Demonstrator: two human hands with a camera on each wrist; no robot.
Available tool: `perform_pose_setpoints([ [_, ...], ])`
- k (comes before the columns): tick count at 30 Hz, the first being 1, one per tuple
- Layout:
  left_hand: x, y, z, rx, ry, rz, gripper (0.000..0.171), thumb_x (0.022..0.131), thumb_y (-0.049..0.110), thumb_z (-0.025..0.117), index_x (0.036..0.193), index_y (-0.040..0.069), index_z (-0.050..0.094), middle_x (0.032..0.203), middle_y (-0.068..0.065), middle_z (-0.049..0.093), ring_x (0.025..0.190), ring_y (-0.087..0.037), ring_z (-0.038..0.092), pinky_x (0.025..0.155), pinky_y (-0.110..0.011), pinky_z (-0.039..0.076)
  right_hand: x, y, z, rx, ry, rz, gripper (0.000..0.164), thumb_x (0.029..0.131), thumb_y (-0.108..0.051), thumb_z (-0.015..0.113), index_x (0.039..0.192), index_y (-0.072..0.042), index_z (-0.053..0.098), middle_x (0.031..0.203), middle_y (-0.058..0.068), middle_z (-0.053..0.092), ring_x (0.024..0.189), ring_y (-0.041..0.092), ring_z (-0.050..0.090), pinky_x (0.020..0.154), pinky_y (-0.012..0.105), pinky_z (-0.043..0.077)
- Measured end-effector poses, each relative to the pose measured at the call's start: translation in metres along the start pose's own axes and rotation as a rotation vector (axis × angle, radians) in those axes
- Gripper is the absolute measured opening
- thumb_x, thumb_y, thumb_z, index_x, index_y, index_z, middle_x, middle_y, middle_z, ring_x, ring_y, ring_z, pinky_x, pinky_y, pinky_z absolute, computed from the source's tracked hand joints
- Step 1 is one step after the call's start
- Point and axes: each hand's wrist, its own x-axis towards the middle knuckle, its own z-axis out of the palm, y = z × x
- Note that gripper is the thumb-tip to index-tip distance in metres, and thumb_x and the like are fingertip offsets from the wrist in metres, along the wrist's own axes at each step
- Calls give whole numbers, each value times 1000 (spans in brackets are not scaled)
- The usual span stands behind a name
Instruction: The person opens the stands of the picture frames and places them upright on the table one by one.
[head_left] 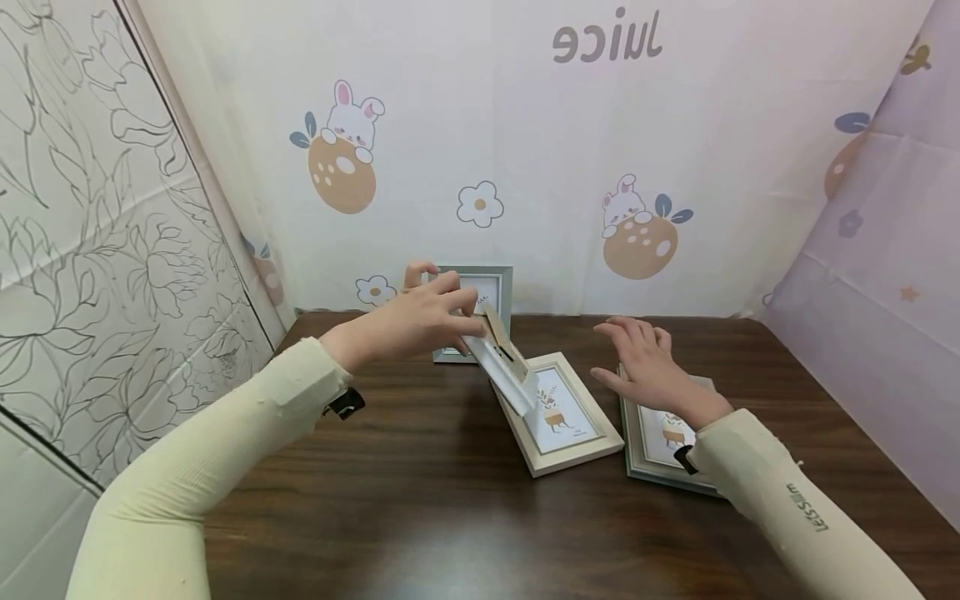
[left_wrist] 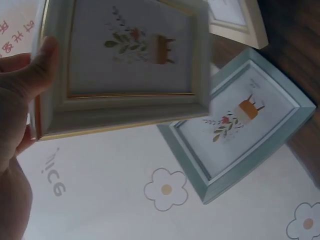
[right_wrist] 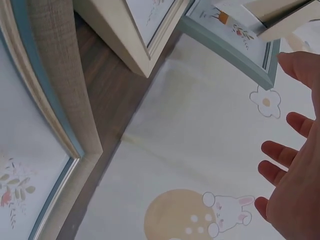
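My left hand (head_left: 423, 317) grips one edge of a white picture frame (head_left: 498, 375) with thin gold trim, holding it tilted in the air. Its printed plant picture (left_wrist: 137, 47) shows in the left wrist view. Beneath it, a cream picture frame (head_left: 577, 454) lies face up on the table. Behind stands a grey-green picture frame (head_left: 504, 292), partly hidden by the left hand. My right hand (head_left: 648, 367) hovers with fingers spread and loosely bent, nothing in them. Below that hand is a greyish wood-grain picture frame (right_wrist: 65, 100), partly covered by the right forearm in the head view.
The dark wooden table (head_left: 360, 500) reaches back to a printed curtain (head_left: 540, 167) with rabbits and flowers. A panel with line-drawn flowers (head_left: 135, 208) borders the left side. More curtain (head_left: 885, 292) hangs along the right.
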Motion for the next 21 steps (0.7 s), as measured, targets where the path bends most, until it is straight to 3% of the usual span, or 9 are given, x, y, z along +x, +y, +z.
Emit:
perform_pose_setpoints([
  [9,-8,6,11,25,121,63,33,72,27,87,101,27,70,93,0,52,89,-23,46,91,-56,23,0,7,1,-11,18,-11,61,92,-23,70,140,-2,37,143,24,32,129,46,27,92,66,18],
  [21,-6,16,16,114,135,103,27,78,24,85,101,31,71,93,3,54,93,-21,48,91,-55,25,15,2,-3,-4,49,-120,66,89,-25,72,142,-5,37,141,22,34,122,44,31,91,65,18],
])
